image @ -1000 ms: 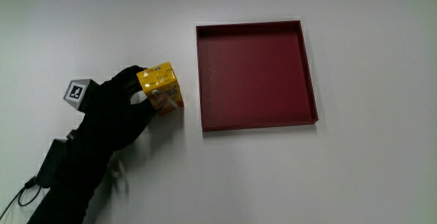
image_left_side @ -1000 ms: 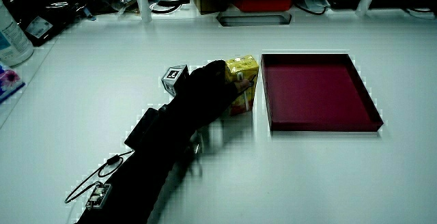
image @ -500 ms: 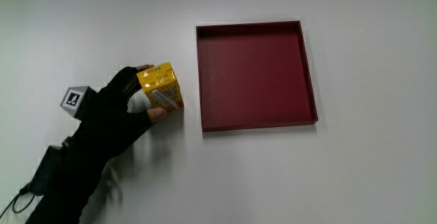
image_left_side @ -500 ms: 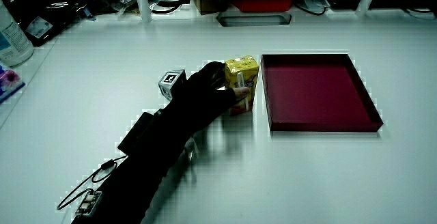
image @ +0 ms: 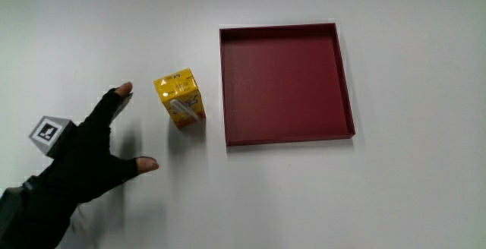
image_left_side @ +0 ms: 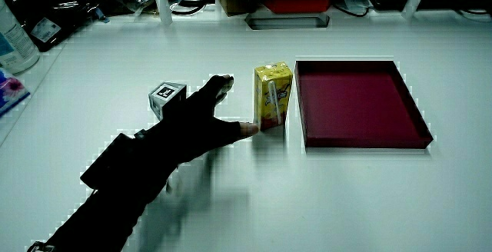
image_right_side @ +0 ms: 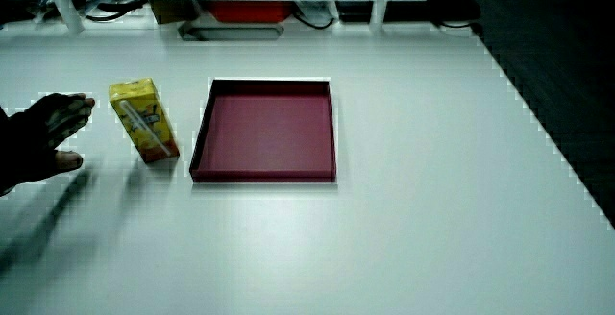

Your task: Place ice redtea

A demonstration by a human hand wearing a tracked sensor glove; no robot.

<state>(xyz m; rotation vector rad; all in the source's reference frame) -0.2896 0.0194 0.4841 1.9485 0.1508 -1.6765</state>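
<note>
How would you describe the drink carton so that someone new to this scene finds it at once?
Start at the shallow dark red tray on the white table. Just beside the tray, outside it, stands a small yellow drink carton with a straw fixed to its side; it lies between the tray and the gloved hand, whose fingers are spread and off it. It is the only yellow thing there.

Ice redtea carton (image: 180,99): small yellow drink box, straw fixed along one face, standing upright on white table. Sits just beside dark red tray (image: 285,82), outside it, not touching rim. My hand (image: 95,152) lies beside carton, nearer to me, fingers spread, apart from it. Upright pose confirmed in both side views (image_left_side: 273,97) (image_right_side: 143,120).
</note>
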